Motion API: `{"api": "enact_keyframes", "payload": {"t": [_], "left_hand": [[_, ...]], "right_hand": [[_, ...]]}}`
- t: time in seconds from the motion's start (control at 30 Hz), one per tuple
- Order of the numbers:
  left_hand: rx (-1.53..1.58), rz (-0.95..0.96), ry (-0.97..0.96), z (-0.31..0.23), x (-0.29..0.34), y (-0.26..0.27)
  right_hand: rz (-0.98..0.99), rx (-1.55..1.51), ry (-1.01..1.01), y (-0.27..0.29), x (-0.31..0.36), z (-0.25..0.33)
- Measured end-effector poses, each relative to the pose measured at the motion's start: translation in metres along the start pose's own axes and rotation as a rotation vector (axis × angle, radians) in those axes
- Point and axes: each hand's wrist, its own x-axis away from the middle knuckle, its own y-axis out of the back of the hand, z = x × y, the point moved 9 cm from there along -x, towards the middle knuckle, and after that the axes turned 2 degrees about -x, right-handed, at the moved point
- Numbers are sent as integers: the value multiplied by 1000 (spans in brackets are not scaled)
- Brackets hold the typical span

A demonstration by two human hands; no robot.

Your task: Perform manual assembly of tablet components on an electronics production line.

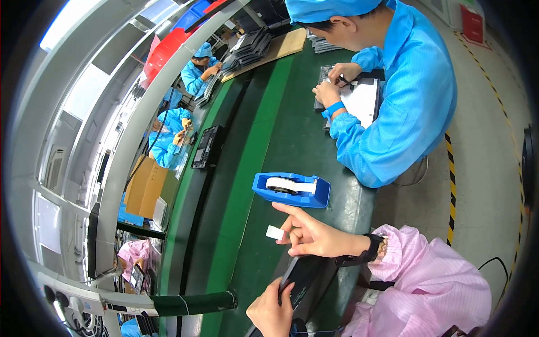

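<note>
My right hand [317, 231], reaching in from the right in a pink sleeve with a black wristband, has a small white piece of tape [275, 232] at its fingertips. One finger stretches out toward the tape dispenser [321, 194]. This blue dispenser, with a white roll in it, stands on the green bench just beyond that hand. Near the lower edge, my left hand [272, 312] grips a flat black device [306, 275] by its side, thumb on top. The device tilts at the bench edge, and its exact kind cannot be told. Its upper end lies close under my right thumb.
A co-worker in blue [404, 95] works on an opened device at the far right of the bench. A black unit [207, 147] sits on the dark strip left of centre. Stacked dark panels [250, 48] are at the far end. A grey rail [129, 300] crosses the lower left.
</note>
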Motion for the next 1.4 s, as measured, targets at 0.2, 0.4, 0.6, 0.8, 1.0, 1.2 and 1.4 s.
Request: {"api": "enact_keyframes", "payload": {"t": [0.2,0.4,0.6,0.8,1.0,1.2,1.4], "left_hand": [[24,-5,-5,0,-1,-1],[67,-9,12,6,-3,-1],[86,-19,16,13,-6,0],[91,-16,11,14,-3,-1],[110,6,-1,16,-2,-3],[109,-41,-39,16,-4,4],[142,-57,-52,13,-5,7]], "right_hand": [[5,-25,-196,8,-4,-49],[-257,176,-150,43,0,-26],[-383,134,-114,33,13,14],[-326,132,-281,31,16,7],[-380,121,-195,32,16,18],[-393,93,-71,20,8,36],[-3,762,16,-25,2,59]]}}
